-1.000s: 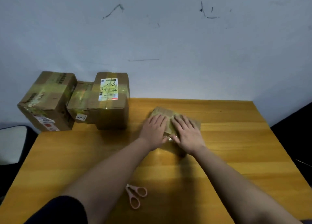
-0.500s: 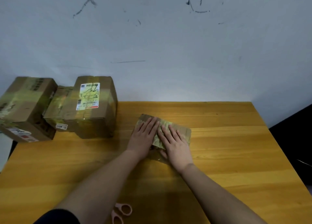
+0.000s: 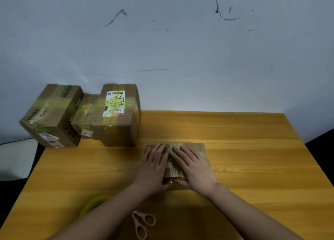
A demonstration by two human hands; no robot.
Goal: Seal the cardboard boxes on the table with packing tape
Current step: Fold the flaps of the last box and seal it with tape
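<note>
While both sets of fingers lie straight and slightly fanned, palms down, the left hand (image 3: 153, 164) and the right hand (image 3: 194, 169) press side by side on the top of a small flat cardboard box (image 3: 202, 149) near the middle of the table (image 3: 253, 158). Between them runs a shiny strip of packing tape (image 3: 174, 169), wrinkled over the seam; the flat pressing is probably meant to rub it down so it sticks, with the thumbs at the near edge where the tape folds over.

Near the left forearm sits a yellowish tape roll (image 3: 94, 202), partly hidden, and pink-handled scissors (image 3: 141, 223) lie just beside it, both within easy reach for the next cut. At the far left corner, three larger boxes (image 3: 112, 120) crowd together, already banded with tape and bearing labels, likely set aside as finished.

The table is orange-toned wood, pushed against a pale wall (image 3: 180, 50) marked with dark scuffs.
</note>
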